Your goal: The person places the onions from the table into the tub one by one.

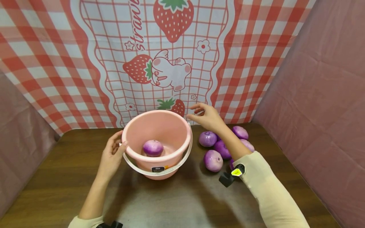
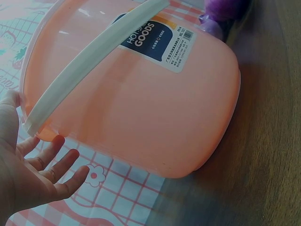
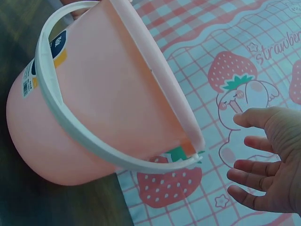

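A pink plastic bucket stands on the table, with one purple onion lying on its bottom. Its white handle hangs down at the front. My left hand holds the bucket at the left side of the rim; in the left wrist view the fingers sit beside the handle's end. Just beyond the bucket's right rim, my right hand hovers with nothing in it, its fingers spread and slightly bent in the right wrist view. Below it, several purple onions lie grouped, partly hidden by the forearm.
The brown wooden table carries all of this. Behind it hangs a red-and-white strawberry cloth, close to the bucket's back. Pink fabric walls the right side, and more pink fabric the left.
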Motion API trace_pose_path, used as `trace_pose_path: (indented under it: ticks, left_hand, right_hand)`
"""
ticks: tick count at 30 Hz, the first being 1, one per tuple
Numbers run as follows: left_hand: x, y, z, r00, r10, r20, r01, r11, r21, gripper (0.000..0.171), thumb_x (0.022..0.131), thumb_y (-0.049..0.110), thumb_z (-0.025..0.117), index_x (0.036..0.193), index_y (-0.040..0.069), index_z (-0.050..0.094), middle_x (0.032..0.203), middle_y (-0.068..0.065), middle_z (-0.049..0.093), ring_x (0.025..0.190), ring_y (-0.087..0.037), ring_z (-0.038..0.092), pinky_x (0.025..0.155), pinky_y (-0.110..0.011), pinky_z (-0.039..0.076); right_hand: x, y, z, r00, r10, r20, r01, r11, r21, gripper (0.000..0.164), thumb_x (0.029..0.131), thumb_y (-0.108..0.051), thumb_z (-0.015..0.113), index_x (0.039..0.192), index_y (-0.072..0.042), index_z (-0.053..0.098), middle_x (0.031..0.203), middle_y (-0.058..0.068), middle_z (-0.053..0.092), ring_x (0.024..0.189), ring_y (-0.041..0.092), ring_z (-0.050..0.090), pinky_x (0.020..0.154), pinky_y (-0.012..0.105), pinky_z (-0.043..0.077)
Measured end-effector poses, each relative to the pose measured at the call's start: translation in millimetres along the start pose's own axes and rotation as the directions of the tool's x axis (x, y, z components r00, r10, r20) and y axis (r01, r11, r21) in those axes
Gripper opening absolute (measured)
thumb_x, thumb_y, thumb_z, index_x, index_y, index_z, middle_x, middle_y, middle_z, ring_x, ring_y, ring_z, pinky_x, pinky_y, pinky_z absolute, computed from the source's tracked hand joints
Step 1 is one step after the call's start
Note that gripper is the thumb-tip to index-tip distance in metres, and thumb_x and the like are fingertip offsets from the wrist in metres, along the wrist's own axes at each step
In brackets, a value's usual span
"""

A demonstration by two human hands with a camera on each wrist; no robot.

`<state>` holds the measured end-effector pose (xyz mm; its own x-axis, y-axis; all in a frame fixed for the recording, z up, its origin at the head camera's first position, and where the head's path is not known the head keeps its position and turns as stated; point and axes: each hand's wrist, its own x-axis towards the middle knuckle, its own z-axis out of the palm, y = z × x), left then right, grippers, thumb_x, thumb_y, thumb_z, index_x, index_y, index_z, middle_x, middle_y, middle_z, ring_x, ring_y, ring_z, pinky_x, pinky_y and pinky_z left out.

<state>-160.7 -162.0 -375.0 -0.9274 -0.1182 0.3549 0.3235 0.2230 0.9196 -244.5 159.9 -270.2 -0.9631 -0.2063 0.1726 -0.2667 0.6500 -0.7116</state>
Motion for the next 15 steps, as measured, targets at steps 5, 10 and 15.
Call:
trace_pose_path:
  ticks: [5,10,15]
  left_hand:
    - [0.0,-0.2,-0.4,1.0,0.007,-0.002,-0.007,1.0,0.0,0.045,0.094,0.007,0.051,0.138,0.004,0.041,0.095,0.021,0.06,0.085,0.006,0.056,0.076,-0.01,0.045]
    - [0.1,-0.4,-0.5,1.0,0.005,-0.002,-0.005,1.0,-0.002,0.045,0.094,0.007,0.051,0.138,0.004,0.041,0.094,0.021,0.06,0.084,0.006,0.056,0.077,-0.01,0.045]
    - [0.2,0.0,-0.4,1.0,0.0,0.003,0.0,1.0,-0.005,0.045,0.094,0.008,0.051,0.138,0.004,0.041,0.094,0.02,0.06,0.084,0.005,0.056,0.076,-0.011,0.045]
  right_hand:
    - [-2,5,-3,1.0,-0.003,-0.021,0.003,1.0,0.0,0.044,0.082,-0.039,0.068,0.119,-0.016,0.06,0.116,0.013,0.063,0.104,0.027,0.061,0.084,0.038,0.052]
    - [-3,10,-5,1.0,0.008,-0.03,-0.008,1.0,-0.001,0.045,0.082,-0.04,0.069,0.119,-0.015,0.06,0.116,0.013,0.063,0.104,0.027,0.061,0.084,0.039,0.052]
    - [-5,16,-10,0.999,0.032,-0.035,-0.032,0.999,0.0,0.048,0.082,-0.043,0.068,0.121,-0.017,0.059,0.118,0.011,0.061,0.106,0.027,0.059,0.086,0.041,0.05]
